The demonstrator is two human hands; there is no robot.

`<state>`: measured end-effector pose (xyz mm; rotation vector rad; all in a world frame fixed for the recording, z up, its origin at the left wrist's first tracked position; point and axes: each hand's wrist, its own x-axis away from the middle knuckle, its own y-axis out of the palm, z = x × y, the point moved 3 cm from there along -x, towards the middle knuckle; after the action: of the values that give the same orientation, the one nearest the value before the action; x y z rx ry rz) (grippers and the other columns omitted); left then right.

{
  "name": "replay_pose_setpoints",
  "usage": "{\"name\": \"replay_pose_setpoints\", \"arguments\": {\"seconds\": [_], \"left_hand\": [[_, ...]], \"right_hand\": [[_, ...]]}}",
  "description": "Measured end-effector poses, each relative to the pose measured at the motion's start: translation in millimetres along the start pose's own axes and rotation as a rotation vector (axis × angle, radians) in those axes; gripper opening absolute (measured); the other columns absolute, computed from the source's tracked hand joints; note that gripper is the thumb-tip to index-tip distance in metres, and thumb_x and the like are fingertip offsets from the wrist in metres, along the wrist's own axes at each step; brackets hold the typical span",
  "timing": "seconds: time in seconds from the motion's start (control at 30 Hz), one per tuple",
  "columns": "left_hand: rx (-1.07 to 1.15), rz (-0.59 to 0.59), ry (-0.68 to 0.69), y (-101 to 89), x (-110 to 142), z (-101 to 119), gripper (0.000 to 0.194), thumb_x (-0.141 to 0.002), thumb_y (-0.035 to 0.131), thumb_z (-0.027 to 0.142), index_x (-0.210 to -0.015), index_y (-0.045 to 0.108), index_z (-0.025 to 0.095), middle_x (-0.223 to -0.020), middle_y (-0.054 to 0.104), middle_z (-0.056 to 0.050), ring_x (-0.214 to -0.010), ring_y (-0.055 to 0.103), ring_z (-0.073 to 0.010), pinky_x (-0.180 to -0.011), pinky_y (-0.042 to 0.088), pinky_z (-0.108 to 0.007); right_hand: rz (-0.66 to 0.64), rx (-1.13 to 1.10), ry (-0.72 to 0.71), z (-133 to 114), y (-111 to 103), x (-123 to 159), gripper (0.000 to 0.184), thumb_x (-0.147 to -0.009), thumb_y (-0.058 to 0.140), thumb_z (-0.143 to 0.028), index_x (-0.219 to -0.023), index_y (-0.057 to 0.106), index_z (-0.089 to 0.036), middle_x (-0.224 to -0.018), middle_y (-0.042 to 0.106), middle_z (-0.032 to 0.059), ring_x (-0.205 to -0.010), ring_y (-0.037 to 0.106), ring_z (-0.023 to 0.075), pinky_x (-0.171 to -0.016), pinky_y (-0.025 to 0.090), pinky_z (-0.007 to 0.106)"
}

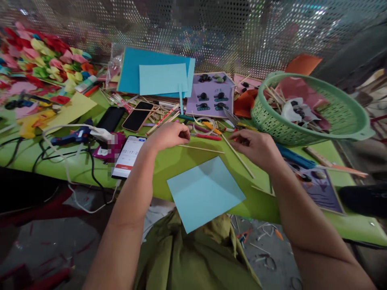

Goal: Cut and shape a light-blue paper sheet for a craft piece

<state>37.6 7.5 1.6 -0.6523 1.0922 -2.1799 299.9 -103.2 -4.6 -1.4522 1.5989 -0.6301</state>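
My left hand (172,136) is closed, its fingers curled down just above the green tabletop. A thin wooden stick (202,149) runs rightward from beneath its fingertips; whether they grip it I cannot tell. Across from it, my right hand (254,146) has its fingers bent together, and what is between them, if anything, is hidden. A second wooden stick (242,160) lies slanted beside those fingertips. Nearer my body, a light blue sheet of card (206,194) rests tilted over the table's front edge, partly above my lap, with neither hand touching it.
A green plastic basket (305,127) holding paper scraps stands at the right. Behind the hands are blue sheets (163,79), a purple card (210,94), and loose sticks and pens. Left lie a lit phone (128,157), a glue gun (72,136), cables and colourful paper pieces (45,56).
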Motion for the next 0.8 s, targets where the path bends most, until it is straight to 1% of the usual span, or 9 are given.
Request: {"name": "replay_pose_setpoints", "arguments": {"seconds": [0.1,0.2,0.3,0.37,0.43,0.53,0.6,0.7,0.8], "left_hand": [[-0.171,-0.05,0.017,8.1,-2,5,0.011,-0.082,0.072,0.027,-0.091,0.076,0.021,-0.094,0.077,-0.003,-0.096,0.07,-0.022,-0.097,0.049,-0.035],[-0.259,-0.062,0.038,13.9,-6,8,0.007,-0.081,0.069,0.017,-0.085,0.074,0.021,-0.095,0.078,-0.004,-0.106,0.07,-0.024,-0.1,0.048,-0.036],[-0.275,-0.018,0.044,13.8,-9,10,0.012,-0.083,0.064,0.012,-0.082,0.073,0.02,-0.094,0.078,-0.004,-0.098,0.07,-0.0221,-0.101,0.048,-0.037],[-0.265,0.051,0.038,10.4,-7,13,0.012,-0.084,0.063,0.013,-0.084,0.073,0.019,-0.098,0.077,-0.007,-0.102,0.069,-0.0235,-0.101,0.049,-0.038],[-0.243,0.137,0.032,6.8,2,18,0.011,-0.088,0.063,0.017,-0.088,0.073,0.018,-0.103,0.076,-0.008,-0.11,0.067,-0.0258,-0.101,0.049,-0.039],[-0.201,0.22,0.051,9.5,35,29,0.017,-0.096,0.058,0.023,-0.097,0.073,0.017,-0.106,0.076,-0.008,-0.113,0.066,-0.026,-0.103,0.049,-0.042],[-0.196,0.26,0.063,19.5,69,37,0.022,-0.1,0.056,0.028,-0.107,0.073,0.017,-0.113,0.075,-0.01,-0.112,0.066,-0.0267,-0.1,0.051,-0.043],[-0.18,0.292,0.062,48.4,123,48,0.029,-0.104,0.05,0.029,-0.122,0.07,0.018,-0.12,0.074,-0.01,-0.113,0.067,-0.0256,-0.098,0.053,-0.042],[-0.193,0.308,0.049,85.7,163,58,0.037,-0.106,0.045,0.033,-0.135,0.065,0.019,-0.131,0.072,-0.011,-0.121,0.065,-0.026,-0.103,0.053,-0.045]], "right_hand": [[0.0,0.034,-0.087,2,6,-1,0.014,-0.09,0.062,-0.026,-0.089,0.076,-0.022,-0.083,0.076,0.0059,-0.071,0.067,0.0201,-0.065,0.047,0.03],[-0.066,0.049,-0.158,0,17,0,0.012,-0.09,0.065,-0.025,-0.09,0.076,-0.021,-0.088,0.076,0.0074,-0.073,0.068,0.0207,-0.068,0.049,0.032],[-0.21,-0.027,-0.212,-6,26,2,0.013,-0.089,0.068,-0.026,-0.097,0.076,-0.02,-0.094,0.074,0.0077,-0.076,0.068,0.0204,-0.07,0.051,0.032],[-0.326,-0.108,-0.279,-14,28,6,0.019,-0.089,0.07,-0.028,-0.105,0.076,-0.021,-0.102,0.073,0.0086,-0.09,0.07,0.0229,-0.08,0.054,0.035],[-0.458,-0.175,-0.375,-23,29,10,0.028,-0.09,0.071,-0.03,-0.117,0.075,-0.023,-0.116,0.073,0.0102,-0.108,0.068,0.026,-0.094,0.054,0.04],[-0.657,-0.179,-0.507,-32,34,18,0.047,-0.089,0.074,-0.031,-0.135,0.069,-0.027,-0.143,0.065,0.0112,-0.13,0.06,0.0305,-0.108,0.048,0.048],[-0.701,-0.11,-0.529,-33,40,22,0.056,-0.089,0.073,-0.031,-0.144,0.063,-0.027,-0.156,0.056,0.0121,-0.138,0.054,0.0338,-0.113,0.044,0.053],[-0.606,0.036,-0.444,-29,48,23,0.062,-0.09,0.072,-0.033,-0.149,0.058,-0.022,-0.159,0.052,0.0174,-0.14,0.052,0.0376,-0.114,0.043,0.058],[-0.478,0.136,-0.363,-28,49,22,0.058,-0.087,0.074,-0.033,-0.142,0.064,-0.018,-0.148,0.061,0.0188,-0.135,0.057,0.0376,-0.111,0.048,0.055]]}}
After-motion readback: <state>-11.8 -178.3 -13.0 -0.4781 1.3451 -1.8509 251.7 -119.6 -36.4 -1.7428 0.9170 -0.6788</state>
